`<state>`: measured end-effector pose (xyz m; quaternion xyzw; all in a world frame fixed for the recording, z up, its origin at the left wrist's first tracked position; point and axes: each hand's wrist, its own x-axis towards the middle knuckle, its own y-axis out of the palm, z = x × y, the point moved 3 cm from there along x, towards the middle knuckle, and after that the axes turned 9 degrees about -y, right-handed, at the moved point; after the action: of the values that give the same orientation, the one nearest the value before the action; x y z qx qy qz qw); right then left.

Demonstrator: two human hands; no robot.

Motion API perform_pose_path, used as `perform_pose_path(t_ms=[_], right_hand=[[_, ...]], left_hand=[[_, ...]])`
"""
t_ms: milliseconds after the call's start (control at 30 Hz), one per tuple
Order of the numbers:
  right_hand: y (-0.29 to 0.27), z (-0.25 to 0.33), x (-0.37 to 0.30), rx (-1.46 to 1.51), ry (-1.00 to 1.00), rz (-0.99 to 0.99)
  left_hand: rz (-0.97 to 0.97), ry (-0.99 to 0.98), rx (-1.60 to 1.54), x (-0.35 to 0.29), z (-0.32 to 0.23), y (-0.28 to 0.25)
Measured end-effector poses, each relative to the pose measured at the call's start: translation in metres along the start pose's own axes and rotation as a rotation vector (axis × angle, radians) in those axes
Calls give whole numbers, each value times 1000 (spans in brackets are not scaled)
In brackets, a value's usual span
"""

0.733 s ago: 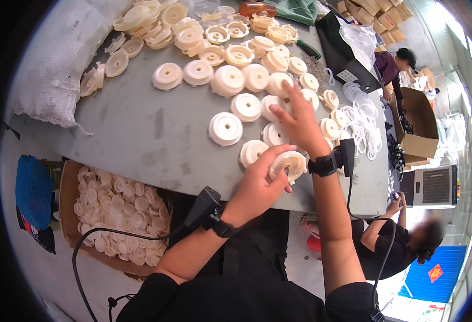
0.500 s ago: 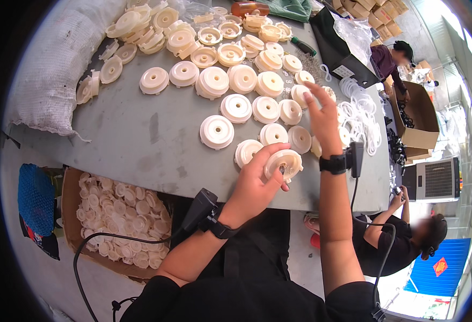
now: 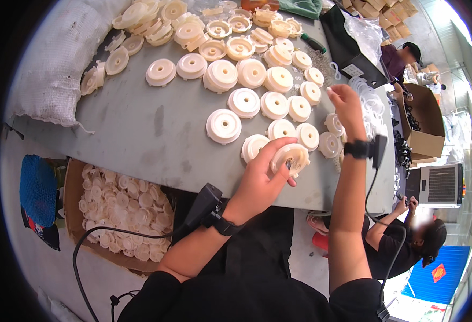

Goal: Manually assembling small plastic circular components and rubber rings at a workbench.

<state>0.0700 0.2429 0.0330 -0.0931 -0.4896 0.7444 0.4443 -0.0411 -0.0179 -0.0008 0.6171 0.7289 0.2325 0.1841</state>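
Close to the table's front edge my left hand [image 3: 263, 180] grips a cream round plastic housing [image 3: 299, 156], its hollow side turned up and the thumb pressed inside it. Something small and dark shows by the thumb tip, too small to name. My right hand [image 3: 348, 110] is raised over the right part of the table, fingers drawn together near the thumb; what they pinch, if anything, cannot be made out. Below and beside it lie cream discs [image 3: 334, 124] and a heap of white rings [image 3: 373, 110]. Several round cream housings with centre holes [image 3: 223, 126] stand left of the hands.
Piled housings [image 3: 185, 32] cover the far side, with a green-handled screwdriver [image 3: 314, 43] and a black box [image 3: 348, 48] nearby. A white woven sack [image 3: 53, 64] sits left. Below the table edge stands a carton [image 3: 72, 214] of cream parts. Two people work at right.
My right hand has moved right, away from the discs, and its spread fingers have drawn together. The left hand keeps its grip on the housing. The whole view has shifted slightly.
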Motion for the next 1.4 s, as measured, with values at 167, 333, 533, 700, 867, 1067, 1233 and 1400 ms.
perform_pose_path(t_ms=[167,333,533,700,867,1067,1233,1400], right_hand=[[-31,111,-88,574,47,149],[-17,139,-139,703,-44,105],[1,122,-146,811,55,121],[3,121,-143,917,95,189],[9,116,-143,929,137,170],[19,112,-147,927,165,7],[22,120,-152,895,167,-15],[26,122,-157,882,166,-87]], left_hand=[[-30,35,-14,0,-1,-1],[-69,83,24,3,-1,3],[-80,177,192,3,-1,2],[-95,209,267,3,4,0],[-64,203,233,2,2,2],[-84,171,207,5,9,2],[-116,121,160,5,15,-3],[-65,13,198,4,14,-3]])
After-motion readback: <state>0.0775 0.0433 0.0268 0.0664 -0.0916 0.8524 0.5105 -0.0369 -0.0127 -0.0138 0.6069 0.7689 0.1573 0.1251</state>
